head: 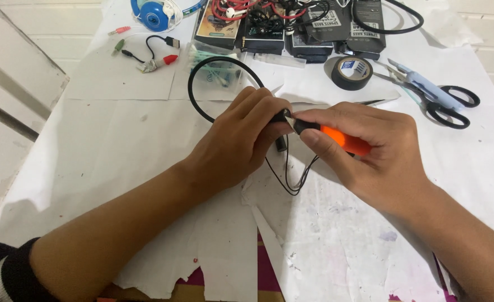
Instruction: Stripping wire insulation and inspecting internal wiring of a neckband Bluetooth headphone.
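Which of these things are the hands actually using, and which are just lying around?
In use:
left hand
right hand
orange tool
black cable

Lying about:
scissors
tape roll
boxes
blue headphones
short adapter leads

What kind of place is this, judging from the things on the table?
Probably a small repair bench for earphones. The right hand works an orange-handled tool on a black neckband cable held by the left hand; black tape and scissors lie nearby.

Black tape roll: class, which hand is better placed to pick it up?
Probably the right hand: the black tape roll lies on its side of the table, though it grips an orange-handled tool.
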